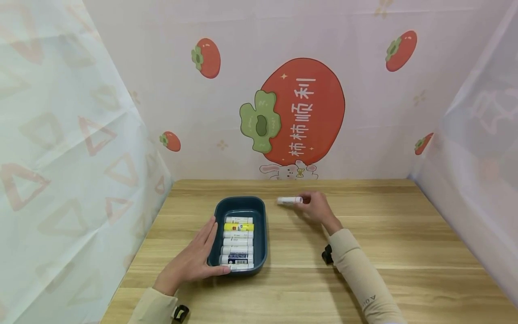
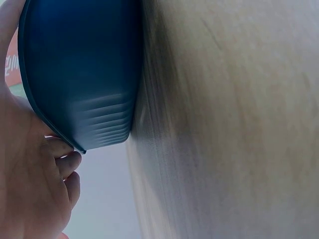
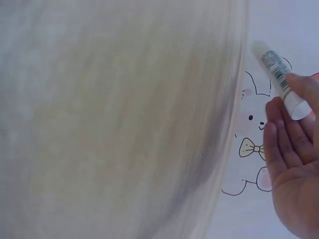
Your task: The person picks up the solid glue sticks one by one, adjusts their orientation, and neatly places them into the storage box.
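A dark blue rectangular box [image 1: 261, 243] holds several glue sticks in a column, mostly white ones [image 1: 238, 242], plus a yellow one [image 1: 238, 227] and one with a dark blue label [image 1: 236, 259]. My left hand [image 1: 196, 254] rests against the box's left side, fingers straight along the rim and thumb over the near left corner. In the left wrist view, the fingers lie at the rim of the box [image 2: 79, 74]. Beyond the box's right side, my right hand [image 1: 317, 207] pinches a white glue stick [image 1: 289, 200] by one end between thumb and fingers, its other end pointing left.
The wood-grain table [image 1: 291, 292] ends at a back wall sheet [image 1: 364, 148] printed with persimmons and a rabbit. Pale printed sheets hang along the left [image 1: 73, 180] and right sides. Dark wrist-camera mounts [image 1: 327, 255] sit on both sleeves.
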{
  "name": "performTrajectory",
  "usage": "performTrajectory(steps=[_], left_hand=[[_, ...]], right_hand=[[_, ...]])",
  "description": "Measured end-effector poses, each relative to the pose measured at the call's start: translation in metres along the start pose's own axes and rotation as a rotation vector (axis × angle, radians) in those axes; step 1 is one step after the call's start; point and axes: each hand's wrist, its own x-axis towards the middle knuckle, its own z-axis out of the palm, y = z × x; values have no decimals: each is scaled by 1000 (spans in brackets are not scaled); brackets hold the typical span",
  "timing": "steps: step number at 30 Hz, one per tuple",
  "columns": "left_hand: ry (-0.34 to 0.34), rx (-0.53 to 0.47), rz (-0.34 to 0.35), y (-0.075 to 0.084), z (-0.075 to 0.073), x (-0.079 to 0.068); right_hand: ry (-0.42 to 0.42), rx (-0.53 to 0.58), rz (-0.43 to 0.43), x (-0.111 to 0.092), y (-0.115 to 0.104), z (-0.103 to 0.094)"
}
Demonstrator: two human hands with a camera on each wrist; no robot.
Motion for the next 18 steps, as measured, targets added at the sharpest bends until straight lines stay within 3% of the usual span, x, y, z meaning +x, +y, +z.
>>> performTrajectory(steps=[7, 18], left_hand=[[-1, -10, 5, 0, -1, 0], [-9, -1, -4, 0, -1, 1]], right_hand=[[7, 57, -79, 6, -11, -4], [9, 63, -215, 19, -48, -10]])
